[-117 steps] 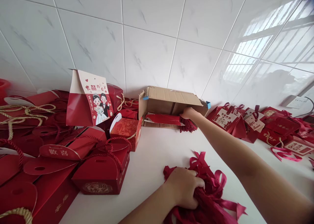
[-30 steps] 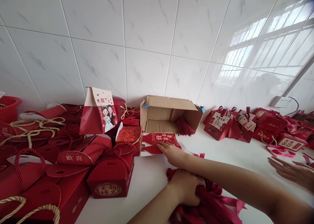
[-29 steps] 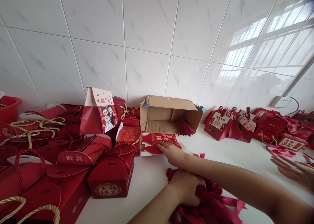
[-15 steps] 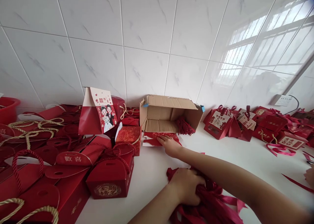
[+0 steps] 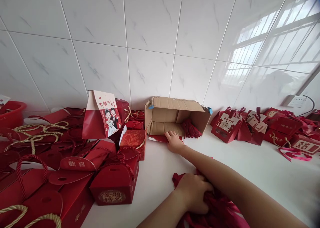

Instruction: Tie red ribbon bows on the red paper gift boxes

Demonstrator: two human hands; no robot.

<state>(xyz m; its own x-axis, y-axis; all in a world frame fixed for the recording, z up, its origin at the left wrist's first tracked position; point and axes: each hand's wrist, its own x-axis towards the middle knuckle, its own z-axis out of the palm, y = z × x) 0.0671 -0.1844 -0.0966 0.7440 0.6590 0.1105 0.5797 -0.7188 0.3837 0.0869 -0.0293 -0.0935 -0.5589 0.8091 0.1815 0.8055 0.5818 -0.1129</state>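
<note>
My right hand (image 5: 173, 142) stretches away to a flat red printed card piece (image 5: 157, 139). Its fingers lie out flat, at the front edge of an open brown cardboard box (image 5: 172, 103) on its side. Only a narrow strip of the card shows; it looks slid under the box. Closer in, my left hand (image 5: 194, 192) is closed on a heap of dark red ribbons (image 5: 220, 209), partly hidden under my right forearm. Inside the box, at its right end, lies a bundle of dark red cords (image 5: 192, 129).
Red gift boxes (image 5: 112, 184) with rope handles crowd the left side, with an upright gift bag (image 5: 101, 118) among them. More ribboned boxes (image 5: 226, 125) line the wall at right, near a power socket (image 5: 296, 100). A red basin (image 5: 12, 113) stands far left.
My right hand has pushed the red card piece away from me, so much less of it shows in front of the box. My left hand stays on the ribbons.
</note>
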